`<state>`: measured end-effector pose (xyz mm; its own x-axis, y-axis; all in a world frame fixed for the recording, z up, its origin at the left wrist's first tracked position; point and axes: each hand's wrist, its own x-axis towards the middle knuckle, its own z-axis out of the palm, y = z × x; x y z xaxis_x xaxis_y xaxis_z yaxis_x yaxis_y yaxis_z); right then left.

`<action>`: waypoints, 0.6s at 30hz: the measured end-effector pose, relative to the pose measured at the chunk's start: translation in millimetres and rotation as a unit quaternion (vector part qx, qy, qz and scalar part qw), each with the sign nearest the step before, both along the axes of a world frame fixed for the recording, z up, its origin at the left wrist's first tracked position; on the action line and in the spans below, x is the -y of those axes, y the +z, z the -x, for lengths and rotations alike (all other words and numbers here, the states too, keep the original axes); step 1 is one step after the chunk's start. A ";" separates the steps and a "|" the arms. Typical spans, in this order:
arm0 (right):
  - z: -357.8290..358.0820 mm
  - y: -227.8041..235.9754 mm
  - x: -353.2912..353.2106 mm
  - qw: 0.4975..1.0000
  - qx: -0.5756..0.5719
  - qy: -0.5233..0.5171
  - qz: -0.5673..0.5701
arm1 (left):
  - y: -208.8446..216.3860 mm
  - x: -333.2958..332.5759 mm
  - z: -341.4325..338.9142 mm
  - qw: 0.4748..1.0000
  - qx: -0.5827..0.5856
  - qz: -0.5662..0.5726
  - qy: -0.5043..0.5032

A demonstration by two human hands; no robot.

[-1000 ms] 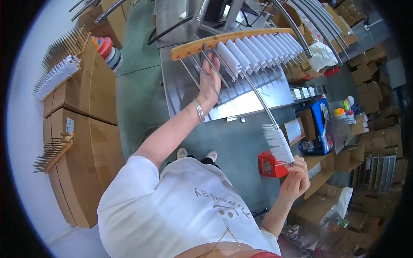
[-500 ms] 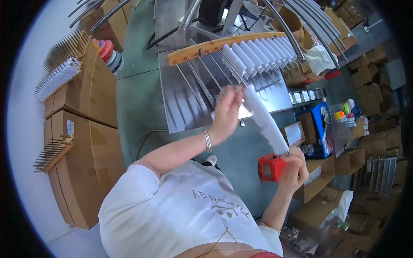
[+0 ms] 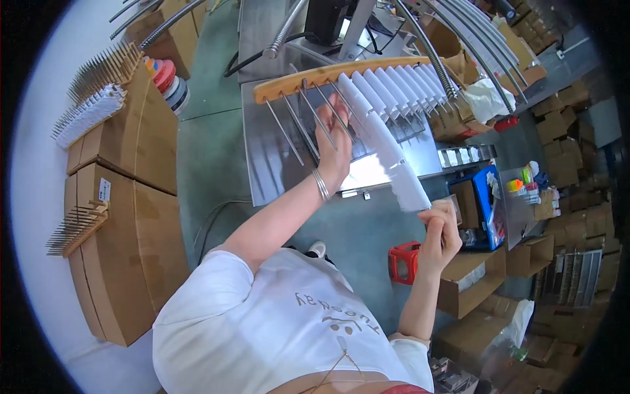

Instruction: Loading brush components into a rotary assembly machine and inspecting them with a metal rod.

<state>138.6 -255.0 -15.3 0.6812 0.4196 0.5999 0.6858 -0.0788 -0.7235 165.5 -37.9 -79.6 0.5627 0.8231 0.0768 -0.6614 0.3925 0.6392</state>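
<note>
A wooden rack (image 3: 289, 82) with a row of metal rods lies across the metal table. White rolled sleeves (image 3: 387, 92) cover several of its rods; those at the left end are bare. My left hand (image 3: 333, 141) is among the bare rods, fingers reaching up beside the first sleeve, with nothing visibly held; rods partly cover it. A long white sleeve (image 3: 410, 187) slants from the row down toward me. At its lower end my right hand (image 3: 441, 233) is closed on a thin metal rod that sticks out of it. The sleeve's upper end overlaps the row, so where it ends is unclear.
Stacked cartons (image 3: 125, 230) at the left carry more rod racks (image 3: 82, 226). A red stool (image 3: 403, 262) stands on the floor below my right hand. Flexible metal hoses (image 3: 289, 29) hang over the table. A blue bin (image 3: 489, 210) and open cartons are at right.
My left hand has let go of the long sleeve's upper part and moved up and left among the bare rods. My right hand has risen slightly, and the sleeve now reaches up to the row.
</note>
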 end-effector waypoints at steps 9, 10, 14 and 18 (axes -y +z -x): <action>-3.3 -4.4 7.6 0.997 -0.035 0.031 -0.054 | -1.2 -4.2 -6.1 0.999 -0.040 0.003 -0.021; -3.8 -5.6 11.6 0.995 -0.043 0.029 -0.080 | -1.8 -2.3 -4.6 0.999 -0.040 0.003 -0.029; -5.5 -9.7 37.7 0.988 -0.086 0.033 -0.125 | 1.2 9.2 8.8 0.996 -0.032 -0.074 -0.040; -2.6 -14.5 75.7 0.987 -0.065 0.023 -0.147 | 13.6 35.7 25.6 0.992 -0.084 -0.065 -0.071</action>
